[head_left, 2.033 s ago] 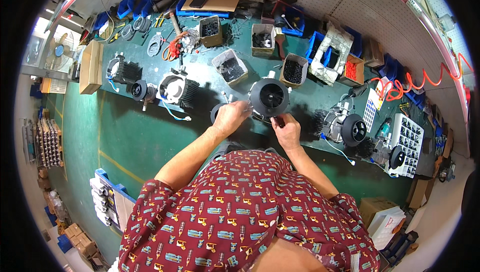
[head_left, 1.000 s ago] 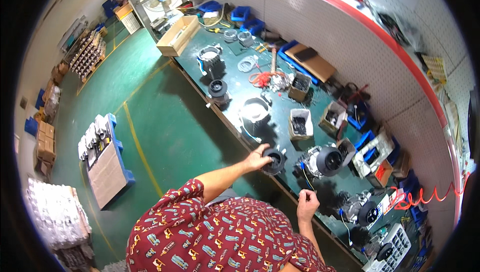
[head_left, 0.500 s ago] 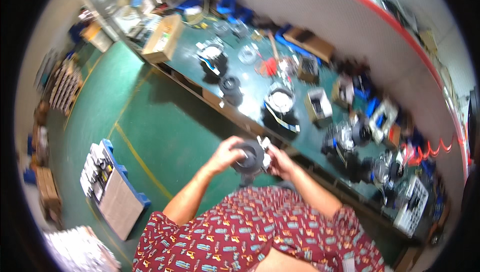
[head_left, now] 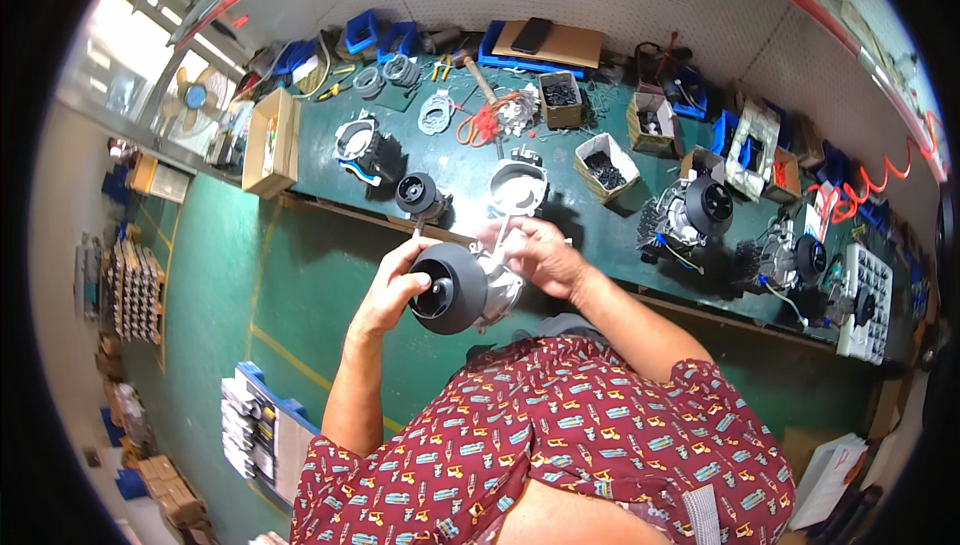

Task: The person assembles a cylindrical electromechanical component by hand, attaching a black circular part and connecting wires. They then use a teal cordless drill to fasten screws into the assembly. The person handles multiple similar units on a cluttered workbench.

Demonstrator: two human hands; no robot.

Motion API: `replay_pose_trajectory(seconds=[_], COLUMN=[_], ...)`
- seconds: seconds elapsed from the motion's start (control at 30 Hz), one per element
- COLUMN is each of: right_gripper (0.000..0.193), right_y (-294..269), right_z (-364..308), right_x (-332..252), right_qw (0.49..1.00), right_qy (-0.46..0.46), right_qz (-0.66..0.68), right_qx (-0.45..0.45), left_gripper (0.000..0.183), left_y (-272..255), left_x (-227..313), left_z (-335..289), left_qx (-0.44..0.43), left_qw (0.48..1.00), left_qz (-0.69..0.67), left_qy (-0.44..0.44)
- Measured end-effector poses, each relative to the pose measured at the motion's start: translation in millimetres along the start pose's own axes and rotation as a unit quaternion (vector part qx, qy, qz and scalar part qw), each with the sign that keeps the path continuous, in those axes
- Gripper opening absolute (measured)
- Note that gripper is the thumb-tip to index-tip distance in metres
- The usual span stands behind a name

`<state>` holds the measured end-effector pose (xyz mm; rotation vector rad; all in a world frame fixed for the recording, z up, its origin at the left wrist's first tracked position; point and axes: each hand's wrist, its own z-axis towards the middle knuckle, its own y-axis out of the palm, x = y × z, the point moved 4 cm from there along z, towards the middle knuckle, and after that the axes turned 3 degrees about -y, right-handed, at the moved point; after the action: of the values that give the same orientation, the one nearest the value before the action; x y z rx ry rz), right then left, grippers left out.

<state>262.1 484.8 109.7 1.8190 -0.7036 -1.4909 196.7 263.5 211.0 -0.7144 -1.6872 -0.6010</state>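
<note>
In front of my chest, over the bench's near edge, is a blower motor with a black fan wheel (head_left: 462,293) on a silvery metal housing (head_left: 503,290). My left hand (head_left: 385,295) is closed round the wheel's left rim, thumb at its open face. My right hand (head_left: 548,257) is at the upper right of the housing, fingers bent and smeared by motion; whether they grip anything cannot be told. Just beyond stand a round pale metal housing (head_left: 518,187) and a smaller black fan wheel on a motor (head_left: 418,195).
The green bench (head_left: 330,160) runs across. On it are another motor housing (head_left: 362,145), scissors with red handles (head_left: 480,127), boxes of small dark parts (head_left: 606,167), and assembled blowers (head_left: 690,210) at right. A cardboard box (head_left: 270,145) stands at the left end.
My view has swung toward the bench. The blower motor is turned so its wheel faces left, my left hand still on it. My right hand has shifted to the housing's upper side.
</note>
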Motion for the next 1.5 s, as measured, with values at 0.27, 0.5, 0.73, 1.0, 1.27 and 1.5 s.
replay_pose_trajectory(seconds=[0.27, 0.5, 0.73, 1.0, 1.27, 1.5], right_gripper=[0.016, 0.019, 0.022, 0.021, 0.026, 0.017], right_y=[-46, -101, -137, -147, -175, -179], right_z=[16, 18, 18, 16, 7, -5], right_x=[-116, -104, -66, -54, -25, 59], right_qw=[0.946, 0.966, 0.947, 0.935, 0.929, 0.838], right_qy=[-0.241, -0.195, -0.191, -0.190, -0.145, -0.153], right_qz=[-0.207, -0.039, 0.047, 0.052, 0.117, -0.346], right_qx=[0.064, 0.164, 0.255, 0.296, 0.320, 0.393], left_gripper=[0.037, 0.032, 0.032, 0.032, 0.053, 0.039], left_y=[10, 9, 8, 9, 3, -49], left_x=[-2, -36, -50, -57, -68, -116], left_z=[99, 168, 196, 209, 205, 191], left_qx=[0.048, 0.121, 0.101, 0.088, 0.079, 0.119], left_qw=[0.999, 0.992, 0.992, 0.990, 0.990, 0.984], left_qz=[0.004, -0.005, 0.013, 0.043, 0.058, 0.084], left_qy=[0.007, -0.041, -0.069, -0.099, -0.106, -0.107])
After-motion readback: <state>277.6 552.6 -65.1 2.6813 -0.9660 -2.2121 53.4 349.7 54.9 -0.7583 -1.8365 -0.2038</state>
